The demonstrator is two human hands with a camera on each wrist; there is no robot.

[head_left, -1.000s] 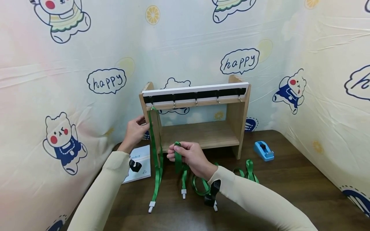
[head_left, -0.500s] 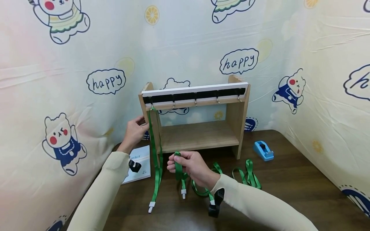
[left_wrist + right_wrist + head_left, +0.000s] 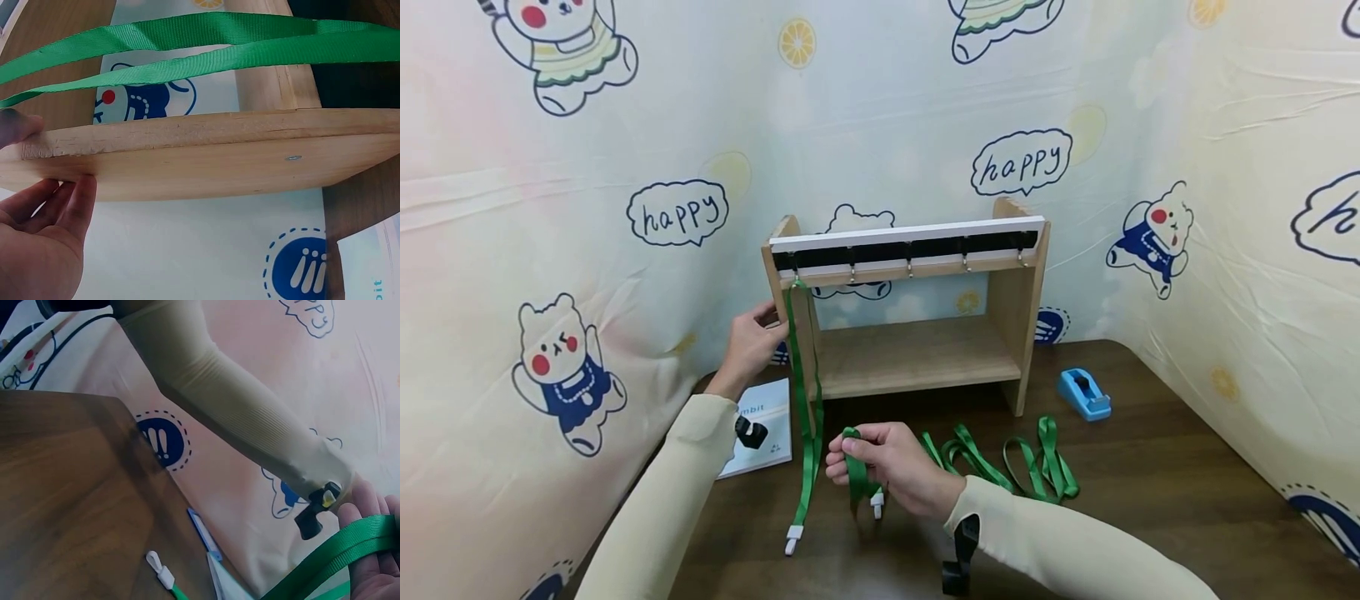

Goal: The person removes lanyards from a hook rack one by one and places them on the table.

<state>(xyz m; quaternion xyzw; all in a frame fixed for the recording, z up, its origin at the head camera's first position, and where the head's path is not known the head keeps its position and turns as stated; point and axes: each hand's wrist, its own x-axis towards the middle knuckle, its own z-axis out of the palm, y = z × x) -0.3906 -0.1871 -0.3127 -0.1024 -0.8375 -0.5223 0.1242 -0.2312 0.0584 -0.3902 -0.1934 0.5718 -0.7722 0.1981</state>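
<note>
My left hand (image 3: 748, 346) grips the left side panel of a small wooden rack (image 3: 917, 358). In the left wrist view, the thumb lies on the panel's front edge and the fingers press its outer face (image 3: 187, 175). A green lanyard (image 3: 803, 500) hangs from the leftmost metal hook, its white clip low over the table. My right hand (image 3: 902, 467) pinches the loop of another green lanyard (image 3: 854, 467) between thumb and fingers, in front of the rack. That lanyard's white clip (image 3: 877, 503) shows below the hand. The right wrist view shows the green strap (image 3: 337, 553) across the fingers.
Several metal hooks (image 3: 910, 267) line the rack's black strip. More green lanyards (image 3: 1048, 467) lie on the dark table right of my right hand. A blue tape dispenser (image 3: 1084, 393) stands at the right, and a pale booklet (image 3: 767, 433) lies by the left forearm. Patterned cloth surrounds the table.
My right hand has moved down toward me and slightly left, carrying the lanyard's loop. The left hand keeps its place on the panel, and the hung lanyard has not moved.
</note>
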